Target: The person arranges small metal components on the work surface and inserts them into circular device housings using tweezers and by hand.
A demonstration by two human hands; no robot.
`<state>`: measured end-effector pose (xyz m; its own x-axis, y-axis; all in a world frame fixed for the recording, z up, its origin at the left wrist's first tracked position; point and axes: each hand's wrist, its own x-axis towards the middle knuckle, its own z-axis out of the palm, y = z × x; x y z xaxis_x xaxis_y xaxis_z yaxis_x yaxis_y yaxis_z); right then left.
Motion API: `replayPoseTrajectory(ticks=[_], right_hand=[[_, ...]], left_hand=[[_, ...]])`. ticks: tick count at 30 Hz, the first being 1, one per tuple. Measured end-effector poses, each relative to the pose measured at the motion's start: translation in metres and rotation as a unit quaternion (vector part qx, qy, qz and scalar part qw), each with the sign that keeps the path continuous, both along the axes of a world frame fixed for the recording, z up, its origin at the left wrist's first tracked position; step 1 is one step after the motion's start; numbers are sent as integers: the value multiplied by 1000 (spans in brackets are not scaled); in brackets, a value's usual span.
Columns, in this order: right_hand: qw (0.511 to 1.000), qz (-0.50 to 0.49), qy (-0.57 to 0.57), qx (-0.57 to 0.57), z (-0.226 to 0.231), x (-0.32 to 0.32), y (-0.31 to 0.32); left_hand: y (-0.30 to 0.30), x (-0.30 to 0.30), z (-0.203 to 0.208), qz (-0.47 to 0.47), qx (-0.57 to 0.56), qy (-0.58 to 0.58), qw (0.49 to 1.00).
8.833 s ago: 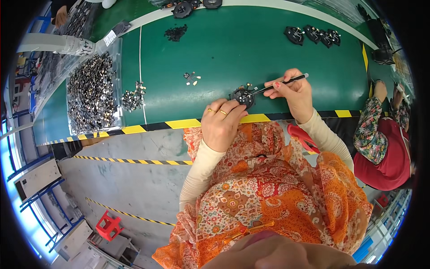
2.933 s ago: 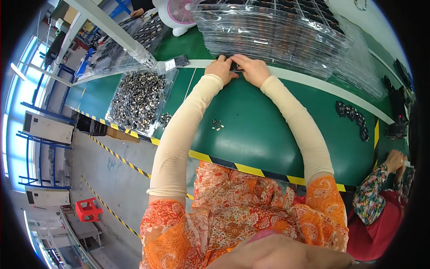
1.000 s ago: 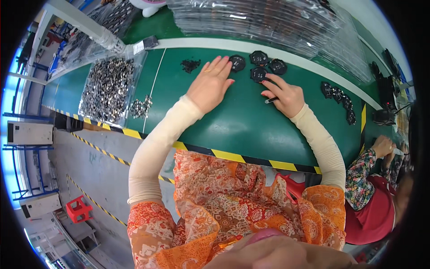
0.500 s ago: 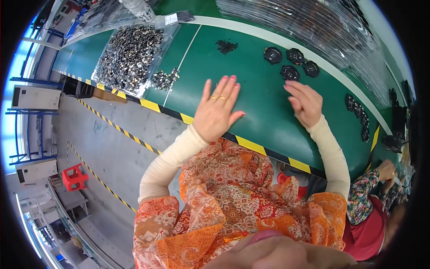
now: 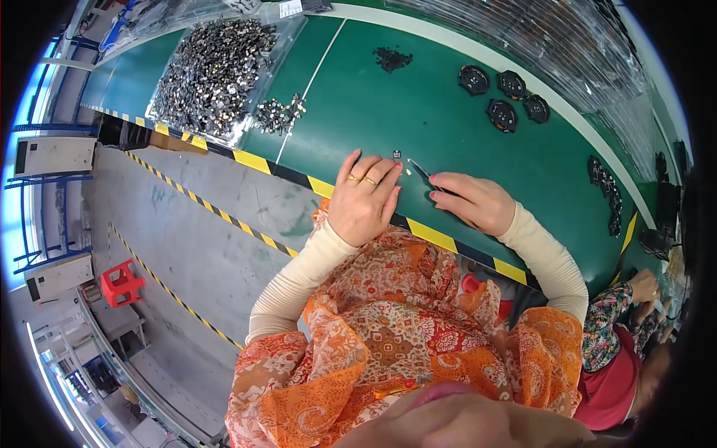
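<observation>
My right hand (image 5: 475, 203) grips slim metal tweezers (image 5: 423, 171), their tip pointing left over the green table. Just left of that tip lies a tiny dark square part (image 5: 396, 154) with a pale marking. A very small whitish piece (image 5: 408, 172) sits just below the tweezer tip. My left hand (image 5: 364, 198), with two rings, rests near the table's front edge with its fingers extended. Its fingertips come close to the square part; whether they touch it I cannot tell.
A heap of small metallic parts (image 5: 216, 78) on clear plastic, with a smaller pile (image 5: 280, 114) beside it, lies left. Farther back are black crumbs (image 5: 392, 58) and several round black housings (image 5: 502, 116). A row of black pieces (image 5: 606, 194) is at right, near a co-worker's hand (image 5: 644, 286).
My right hand has come down and left towards my left hand, and tweezers now show in it. My left hand's fingers have drawn in from a flatter spread. The view has shifted slightly.
</observation>
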<state>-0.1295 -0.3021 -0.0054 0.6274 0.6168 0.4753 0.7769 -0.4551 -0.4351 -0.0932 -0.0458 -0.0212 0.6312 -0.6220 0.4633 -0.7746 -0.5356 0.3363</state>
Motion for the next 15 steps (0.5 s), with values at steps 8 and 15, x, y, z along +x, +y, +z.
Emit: replayPoseTrajectory(ticks=[8, 15], right_hand=[[989, 28, -96, -107, 3, 12, 2], [912, -289, 41, 289, 22, 4, -43]], left_hand=[[-1, 5, 4, -20, -18, 6, 1000], [-74, 51, 45, -167, -35, -47, 984]])
